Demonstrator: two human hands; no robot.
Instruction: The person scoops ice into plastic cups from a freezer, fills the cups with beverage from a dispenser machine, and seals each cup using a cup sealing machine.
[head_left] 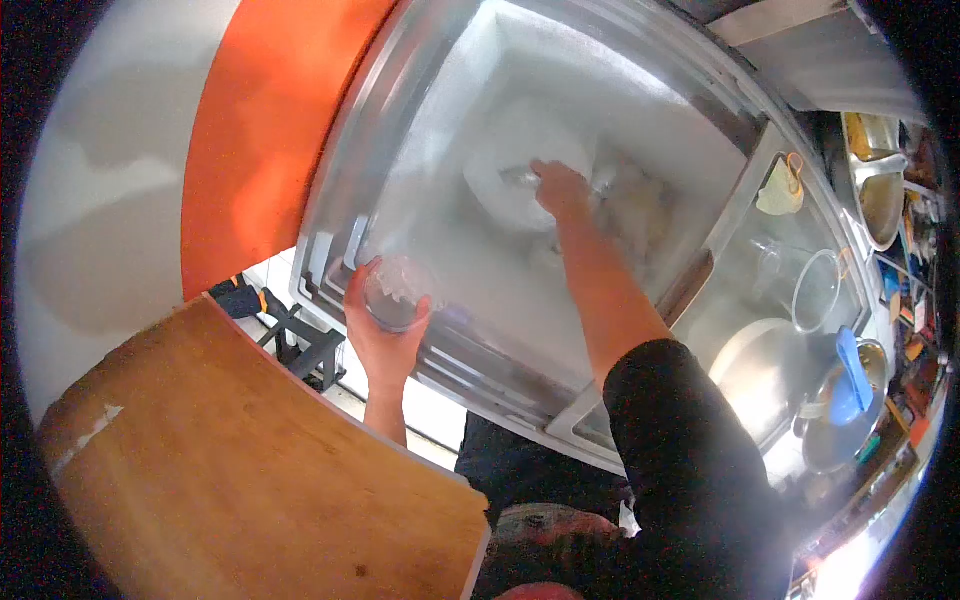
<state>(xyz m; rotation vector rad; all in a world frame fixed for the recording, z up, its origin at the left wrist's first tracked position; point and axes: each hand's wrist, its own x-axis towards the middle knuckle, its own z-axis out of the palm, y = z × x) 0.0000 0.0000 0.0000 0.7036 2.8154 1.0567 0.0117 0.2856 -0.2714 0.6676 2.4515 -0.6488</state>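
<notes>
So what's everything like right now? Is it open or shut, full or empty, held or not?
Freezer: open, wide gap showing its frosty inside.
Left hand: wrapped around the clear cup.
Clear cup: held, with clear pieces inside, maybe ice.
Right hand: down inside the freezer; its grip is too blurry to tell.
Wooden top: scuffed, with a pale mark.

the person wears a plain, loose black cloth sleeve (690,430) at four o'clock, its hem curving round near the right elbow. toward half past five i see dark, nearly black clothing (520,460), then mottled red-and-grey fabric (550,522), its pattern blurred. the left hand (385,335) and right hand (565,190) are bare.
</notes>
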